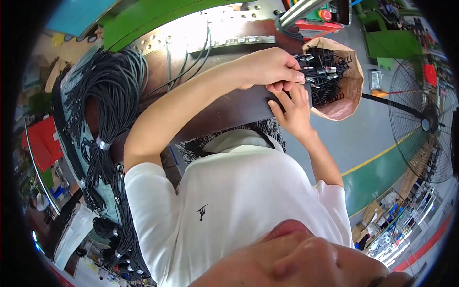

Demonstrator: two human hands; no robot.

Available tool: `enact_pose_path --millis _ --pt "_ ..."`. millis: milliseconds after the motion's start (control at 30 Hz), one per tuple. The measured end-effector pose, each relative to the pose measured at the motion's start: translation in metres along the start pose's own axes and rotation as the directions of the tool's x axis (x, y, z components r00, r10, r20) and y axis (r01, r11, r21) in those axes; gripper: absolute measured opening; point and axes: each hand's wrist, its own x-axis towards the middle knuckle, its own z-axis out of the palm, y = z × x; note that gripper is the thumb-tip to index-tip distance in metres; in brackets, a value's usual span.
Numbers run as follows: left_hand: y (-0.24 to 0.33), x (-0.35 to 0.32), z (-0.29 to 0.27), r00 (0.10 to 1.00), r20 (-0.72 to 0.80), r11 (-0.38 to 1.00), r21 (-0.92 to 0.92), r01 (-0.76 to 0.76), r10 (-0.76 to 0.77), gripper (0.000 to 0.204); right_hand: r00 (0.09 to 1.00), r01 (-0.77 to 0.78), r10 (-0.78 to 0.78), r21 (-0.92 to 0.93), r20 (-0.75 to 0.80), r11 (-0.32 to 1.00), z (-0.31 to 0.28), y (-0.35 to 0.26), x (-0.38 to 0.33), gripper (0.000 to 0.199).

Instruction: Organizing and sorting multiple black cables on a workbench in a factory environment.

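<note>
My left hand [273, 69] reaches across the table to its right end, fingers bent and pinched together. What they pinch, if anything, is too small to make out. My right hand [295, 111] is just below, thumb apart and fingers stretched up under the left hand's fingers, partly hidden by them. Beside both hands, a brown paper bag [355, 91] holds many small black plastic parts [334, 86]. Black pieces with shiny metal ends [329, 71] lie at the bag's near side, close to my fingertips.
Thick bundles of black cables [119, 86] hang over the table's left side. A metal fixture strip [239, 41] lies under a bright light, with thin cables [184, 71] nearby. A standing fan [420, 119] is at the right. A red box with a red button [325, 15] is behind the bag.
</note>
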Motion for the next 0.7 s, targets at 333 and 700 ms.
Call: enact_pose_path --millis 333,700 --pt "-0.042 -0.042 0.046 0.69 -0.661 0.955 0.194 -0.223 0.295 0.026 0.95 -0.173 0.312 0.837 0.002 0.519 -0.021 0.003 0.066 0.042" --pt "-0.034 -0.026 -0.001 0.563 -0.407 0.361 0.911 0.198 0.719 0.016 0.993 -0.057 0.089 0.355 -0.075 0.933 -0.013 -0.005 0.014 0.013"
